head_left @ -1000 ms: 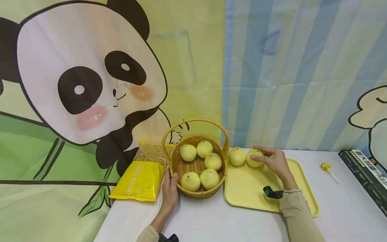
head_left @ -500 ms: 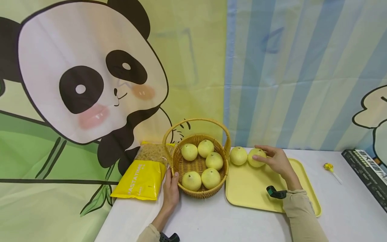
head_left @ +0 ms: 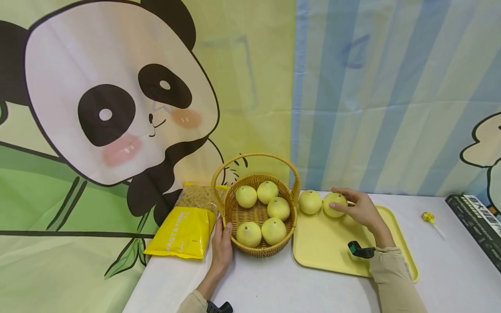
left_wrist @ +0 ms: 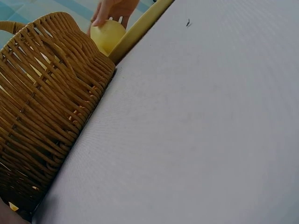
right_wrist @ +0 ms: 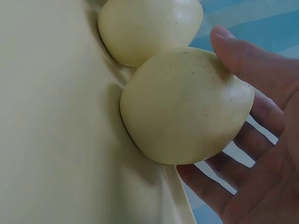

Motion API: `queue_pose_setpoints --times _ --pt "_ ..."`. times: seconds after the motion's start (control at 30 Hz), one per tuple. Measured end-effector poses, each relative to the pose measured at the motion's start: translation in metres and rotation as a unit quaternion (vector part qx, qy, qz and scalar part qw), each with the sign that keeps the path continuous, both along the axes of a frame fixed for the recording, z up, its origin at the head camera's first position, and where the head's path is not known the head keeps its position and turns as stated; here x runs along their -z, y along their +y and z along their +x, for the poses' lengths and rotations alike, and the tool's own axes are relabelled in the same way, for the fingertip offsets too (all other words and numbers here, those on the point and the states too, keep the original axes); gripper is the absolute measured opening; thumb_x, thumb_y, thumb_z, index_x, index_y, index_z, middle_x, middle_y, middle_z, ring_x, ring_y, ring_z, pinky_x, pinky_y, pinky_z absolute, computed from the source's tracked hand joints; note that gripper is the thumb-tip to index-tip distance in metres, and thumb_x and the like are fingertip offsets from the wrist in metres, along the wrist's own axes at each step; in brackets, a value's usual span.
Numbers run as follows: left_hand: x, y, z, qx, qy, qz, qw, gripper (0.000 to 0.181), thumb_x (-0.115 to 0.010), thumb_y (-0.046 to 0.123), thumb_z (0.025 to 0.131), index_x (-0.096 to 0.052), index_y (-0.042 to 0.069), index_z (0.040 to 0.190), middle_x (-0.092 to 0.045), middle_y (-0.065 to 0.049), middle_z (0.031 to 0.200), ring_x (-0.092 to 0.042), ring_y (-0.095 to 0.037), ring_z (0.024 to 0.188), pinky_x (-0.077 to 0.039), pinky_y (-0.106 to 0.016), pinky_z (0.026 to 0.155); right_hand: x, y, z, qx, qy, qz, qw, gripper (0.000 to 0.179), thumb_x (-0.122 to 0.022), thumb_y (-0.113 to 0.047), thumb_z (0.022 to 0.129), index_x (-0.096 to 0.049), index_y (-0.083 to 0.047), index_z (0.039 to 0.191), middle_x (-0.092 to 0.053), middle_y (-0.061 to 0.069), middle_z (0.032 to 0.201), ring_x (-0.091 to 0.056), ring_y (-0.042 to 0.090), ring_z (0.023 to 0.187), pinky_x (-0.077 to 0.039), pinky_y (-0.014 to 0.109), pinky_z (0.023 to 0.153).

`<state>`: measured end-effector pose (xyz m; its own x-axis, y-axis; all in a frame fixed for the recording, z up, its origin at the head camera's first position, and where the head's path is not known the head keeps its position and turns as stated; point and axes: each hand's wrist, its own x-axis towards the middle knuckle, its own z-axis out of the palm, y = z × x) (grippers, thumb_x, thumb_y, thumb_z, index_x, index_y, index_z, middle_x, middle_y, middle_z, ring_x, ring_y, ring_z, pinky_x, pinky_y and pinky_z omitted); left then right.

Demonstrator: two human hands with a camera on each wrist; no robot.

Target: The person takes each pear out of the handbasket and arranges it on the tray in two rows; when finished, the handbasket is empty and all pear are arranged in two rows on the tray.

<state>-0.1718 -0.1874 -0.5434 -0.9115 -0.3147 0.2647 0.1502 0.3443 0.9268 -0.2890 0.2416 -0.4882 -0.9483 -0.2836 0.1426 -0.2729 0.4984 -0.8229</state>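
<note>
Okay, so from the head view: the left hand (head_left: 223, 248) is laid against the side of a round brown wicker basket (head_left: 263, 251) with a tall arched handle, fingers fairly straight along the weave and thumb by the rim. Inside the basket sit five round pale yellow-green fruits (head_left: 278, 208). Over on the other side, the right hand (head_left: 360, 209) has its thumb and fingers curved round a matching pale yellow-green fruit (head_left: 332, 202) at the back of a flat pale yellow rectangular tray (head_left: 321, 243), and one more round yellow-green fruit (head_left: 310, 202) sits just beside it, between it and the basket. All of it's on a white-covered worktop (head_left: 293, 287). There's a shiny yellow plastic pasta bag (head_left: 182, 232) left of the basket, a small yellow lollipop on a white stick (head_left: 428, 217) right of the tray, and a long black box with white print (head_left: 475, 226) further out. Left wrist view is mostly basket wall and worktop; only a dark bit of the left hand shows in the bottom corner, with the gripped fruit visible past the basket. Right wrist view's the good one: thumb on one side of that fruit, fingers round the other, its neighbour right up close; can't tell if they touch.
</note>
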Motion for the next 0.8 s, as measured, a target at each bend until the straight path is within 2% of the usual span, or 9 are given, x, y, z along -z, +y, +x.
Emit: queue_pose_setpoints --times 0.2,0.4,0.6,0.8 --pt "0.0 -0.001 0.0 0.006 0.0 0.006 1.0 0.053 -0.041 0.031 0.113 -0.04 0.016 0.164 -0.053 -0.012 0.16 -0.051 -0.03 0.146 -0.039 -0.041 0.12 -0.001 -0.001 0.001 -0.012 -0.008 -0.004 0.9999 0.066 -0.078 -0.038 0.098 -0.057 -0.01 0.153 -0.053 0.019 0.159 -0.044 0.049 0.147 -0.044 0.066 0.113" --pt "0.0 -0.001 0.0 0.01 -0.006 0.008 0.9999 0.054 -0.04 0.032 0.113 -0.038 0.018 0.165 -0.052 -0.01 0.162 -0.049 -0.027 0.148 -0.037 -0.045 0.122 -0.006 -0.005 0.002 -0.02 -0.006 -0.003 0.9998 0.07 -0.078 -0.037 0.098 -0.054 -0.005 0.154 -0.045 0.02 0.165 -0.035 0.049 0.153 -0.036 0.067 0.119" --pt "0.001 -0.001 -0.001 0.012 0.0 0.006 0.9999 0.055 -0.04 0.033 0.113 -0.037 0.017 0.166 -0.051 -0.012 0.162 -0.05 -0.031 0.148 -0.037 -0.05 0.122 -0.019 -0.013 0.006 -0.015 0.034 0.022 0.9991 0.066 -0.079 -0.037 0.097 -0.058 -0.007 0.152 -0.049 0.02 0.162 -0.039 0.049 0.151 -0.035 0.067 0.12" --pt "0.0 -0.001 0.0 0.011 -0.001 0.005 0.9999 0.054 -0.041 0.033 0.113 -0.037 0.018 0.165 -0.052 -0.011 0.162 -0.05 -0.03 0.148 -0.038 -0.048 0.122 -0.041 -0.02 0.015 -0.002 0.072 0.035 0.9968 0.059 -0.078 -0.036 0.098 -0.061 -0.01 0.149 -0.055 0.021 0.157 -0.043 0.049 0.148 -0.038 0.067 0.118"
